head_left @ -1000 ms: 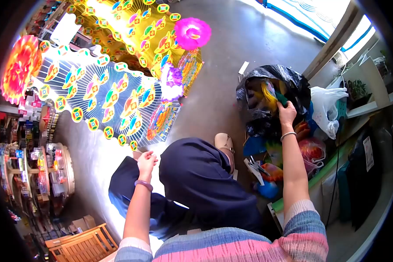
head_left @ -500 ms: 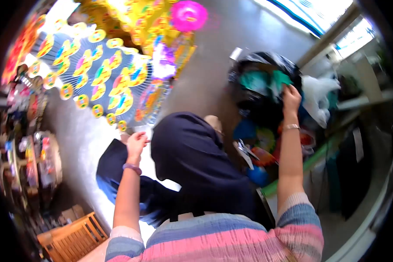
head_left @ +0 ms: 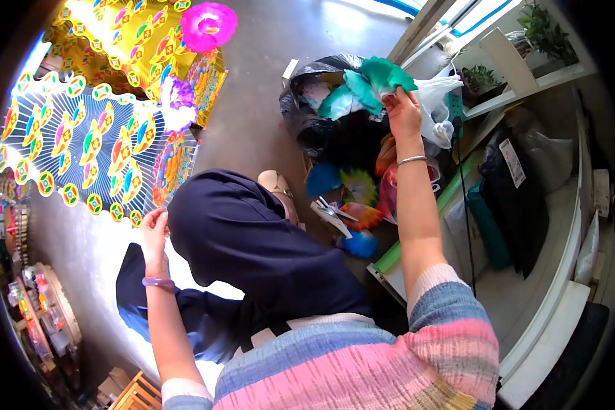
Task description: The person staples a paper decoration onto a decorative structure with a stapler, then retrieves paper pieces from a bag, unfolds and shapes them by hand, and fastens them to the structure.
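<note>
My right hand pinches the edge of a green and white ruffled piece, held over the mouth of a black plastic bag. More teal and white material spreads to its left across the bag's opening. My left hand is raised beside my left knee, near the lower edge of a patterned silver decoration; its fingertips are pressed together, and whatever may be between them is too small to make out.
Scissors lie by colourful ruffled pieces below the bag. A white plastic bag hangs at its right, near a green-edged board. Gold decorations stand upper left. Shelves with packets are lower left.
The view has swung right. My right hand has lifted the green piece up out of the black bag, and it now spreads open. My left hand stays near my knee.
</note>
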`<action>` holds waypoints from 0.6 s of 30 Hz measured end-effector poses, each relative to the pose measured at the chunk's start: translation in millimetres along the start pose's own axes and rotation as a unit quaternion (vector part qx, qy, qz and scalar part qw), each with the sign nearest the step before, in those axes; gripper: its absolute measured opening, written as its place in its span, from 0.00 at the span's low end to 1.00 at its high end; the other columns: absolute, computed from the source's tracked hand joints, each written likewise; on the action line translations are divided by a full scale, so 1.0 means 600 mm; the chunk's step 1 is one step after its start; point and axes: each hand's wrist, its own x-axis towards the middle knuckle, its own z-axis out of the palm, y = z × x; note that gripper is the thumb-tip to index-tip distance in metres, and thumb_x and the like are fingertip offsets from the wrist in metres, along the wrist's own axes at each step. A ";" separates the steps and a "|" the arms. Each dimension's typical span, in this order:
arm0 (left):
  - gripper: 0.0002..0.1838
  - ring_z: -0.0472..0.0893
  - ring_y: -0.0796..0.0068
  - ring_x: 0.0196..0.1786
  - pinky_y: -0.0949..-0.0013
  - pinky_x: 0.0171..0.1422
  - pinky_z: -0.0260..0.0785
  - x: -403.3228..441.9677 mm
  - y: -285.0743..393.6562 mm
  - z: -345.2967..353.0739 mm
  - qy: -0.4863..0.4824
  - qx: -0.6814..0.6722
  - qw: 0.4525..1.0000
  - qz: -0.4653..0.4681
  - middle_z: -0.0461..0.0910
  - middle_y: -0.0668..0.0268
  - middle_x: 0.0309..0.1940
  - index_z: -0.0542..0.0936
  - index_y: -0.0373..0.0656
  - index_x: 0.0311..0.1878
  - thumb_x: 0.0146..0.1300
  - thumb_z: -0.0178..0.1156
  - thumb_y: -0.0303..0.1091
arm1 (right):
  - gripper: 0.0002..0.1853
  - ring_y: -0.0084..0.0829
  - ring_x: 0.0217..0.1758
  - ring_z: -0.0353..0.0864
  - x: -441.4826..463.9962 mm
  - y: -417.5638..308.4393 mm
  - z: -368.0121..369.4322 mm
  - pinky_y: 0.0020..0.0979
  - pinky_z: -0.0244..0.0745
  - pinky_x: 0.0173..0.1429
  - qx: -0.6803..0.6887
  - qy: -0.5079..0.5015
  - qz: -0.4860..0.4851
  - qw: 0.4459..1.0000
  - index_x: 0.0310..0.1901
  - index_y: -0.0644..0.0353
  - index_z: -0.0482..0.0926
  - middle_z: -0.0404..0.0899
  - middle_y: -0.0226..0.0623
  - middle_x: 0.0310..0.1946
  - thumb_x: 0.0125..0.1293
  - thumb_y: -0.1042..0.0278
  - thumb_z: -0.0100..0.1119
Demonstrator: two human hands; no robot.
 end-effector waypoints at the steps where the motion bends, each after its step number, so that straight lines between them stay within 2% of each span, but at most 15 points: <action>1: 0.10 0.74 0.87 0.28 0.83 0.32 0.65 -0.003 0.021 0.007 0.007 -0.008 1.000 0.003 0.79 0.70 0.31 0.78 0.35 0.46 0.63 0.59 0.27 | 0.06 0.29 0.37 0.79 -0.001 -0.006 0.002 0.34 0.76 0.43 0.040 -0.011 0.002 0.999 0.42 0.56 0.78 0.80 0.30 0.36 0.65 0.73 0.54; 2: 0.10 0.76 0.85 0.30 0.82 0.35 0.68 -0.012 0.056 0.022 0.019 0.002 0.999 0.030 0.79 0.69 0.31 0.77 0.34 0.47 0.63 0.58 0.25 | 0.05 0.34 0.38 0.80 0.002 -0.012 -0.003 0.35 0.76 0.43 0.062 -0.032 -0.001 0.998 0.40 0.56 0.78 0.80 0.32 0.36 0.65 0.73 0.53; 3: 0.10 0.78 0.82 0.33 0.80 0.39 0.70 -0.010 0.077 0.027 0.023 0.036 0.997 0.060 0.80 0.67 0.33 0.77 0.33 0.47 0.63 0.57 0.24 | 0.05 0.34 0.38 0.80 0.002 -0.019 -0.002 0.35 0.76 0.44 0.076 -0.039 -0.001 0.996 0.40 0.57 0.78 0.81 0.33 0.36 0.65 0.72 0.53; 7: 0.12 0.80 0.78 0.38 0.77 0.46 0.72 -0.047 0.226 0.106 -0.019 0.021 0.991 0.130 0.81 0.63 0.37 0.78 0.33 0.49 0.63 0.58 0.26 | 0.06 0.33 0.40 0.80 -0.007 -0.061 0.019 0.33 0.74 0.46 0.131 -0.072 0.016 0.989 0.39 0.56 0.78 0.81 0.34 0.37 0.66 0.68 0.52; 9: 0.13 0.80 0.77 0.41 0.76 0.49 0.71 -0.083 0.308 0.168 -0.094 -0.009 0.980 0.173 0.81 0.62 0.39 0.78 0.34 0.49 0.62 0.58 0.27 | 0.09 0.31 0.40 0.80 -0.010 -0.078 0.025 0.31 0.73 0.46 0.143 -0.105 0.027 0.984 0.40 0.54 0.79 0.82 0.33 0.39 0.68 0.64 0.50; 10: 0.13 0.79 0.76 0.43 0.75 0.50 0.71 -0.097 0.338 0.198 -0.138 -0.013 0.973 0.185 0.81 0.62 0.40 0.78 0.34 0.49 0.62 0.59 0.27 | 0.11 0.32 0.43 0.80 -0.013 -0.090 0.018 0.33 0.72 0.48 0.171 -0.185 0.060 0.966 0.42 0.56 0.79 0.82 0.35 0.42 0.69 0.63 0.48; 11: 0.14 0.79 0.76 0.45 0.75 0.52 0.70 -0.110 0.363 0.226 -0.182 -0.016 0.963 0.197 0.80 0.61 0.41 0.78 0.34 0.49 0.61 0.59 0.28 | 0.11 0.32 0.43 0.80 -0.023 -0.099 0.025 0.33 0.72 0.47 0.187 -0.177 0.065 0.964 0.43 0.56 0.79 0.82 0.36 0.43 0.69 0.63 0.48; 13: 0.19 0.78 0.73 0.49 0.74 0.56 0.68 -0.136 0.401 0.279 -0.309 -0.105 0.935 0.137 0.79 0.60 0.45 0.76 0.32 0.52 0.59 0.62 0.32 | 0.11 0.32 0.45 0.80 -0.056 -0.126 0.061 0.34 0.73 0.47 0.216 -0.160 0.073 0.960 0.43 0.57 0.79 0.81 0.37 0.44 0.69 0.64 0.48; 14: 0.22 0.77 0.73 0.50 0.73 0.55 0.67 -0.156 0.408 0.314 -0.330 -0.135 0.925 0.132 0.78 0.61 0.48 0.75 0.34 0.54 0.60 0.62 0.35 | 0.12 0.32 0.45 0.79 -0.080 -0.139 0.085 0.33 0.73 0.46 0.230 -0.201 0.071 0.950 0.46 0.59 0.78 0.80 0.39 0.46 0.68 0.65 0.48; 15: 0.24 0.76 0.73 0.51 0.71 0.55 0.66 -0.176 0.414 0.349 -0.350 -0.163 0.914 0.127 0.77 0.62 0.50 0.73 0.35 0.56 0.60 0.62 0.39 | 0.12 0.32 0.44 0.80 -0.092 -0.148 0.090 0.33 0.74 0.46 0.242 -0.194 0.070 0.948 0.46 0.60 0.78 0.80 0.40 0.46 0.69 0.65 0.48; 17: 0.27 0.75 0.73 0.50 0.71 0.53 0.66 -0.203 0.397 0.422 -0.348 -0.170 0.921 -0.027 0.76 0.63 0.50 0.73 0.37 0.56 0.59 0.64 0.43 | 0.12 0.33 0.43 0.80 -0.115 -0.162 0.093 0.34 0.74 0.45 0.271 -0.179 0.069 0.943 0.47 0.61 0.77 0.80 0.42 0.46 0.69 0.65 0.47; 18: 0.25 0.76 0.73 0.49 0.71 0.52 0.66 -0.211 0.379 0.457 -0.355 -0.181 0.913 -0.089 0.77 0.65 0.47 0.74 0.38 0.54 0.59 0.64 0.44 | 0.13 0.32 0.44 0.80 -0.129 -0.169 0.099 0.32 0.74 0.43 0.309 -0.186 0.098 0.927 0.47 0.62 0.77 0.80 0.42 0.47 0.69 0.66 0.47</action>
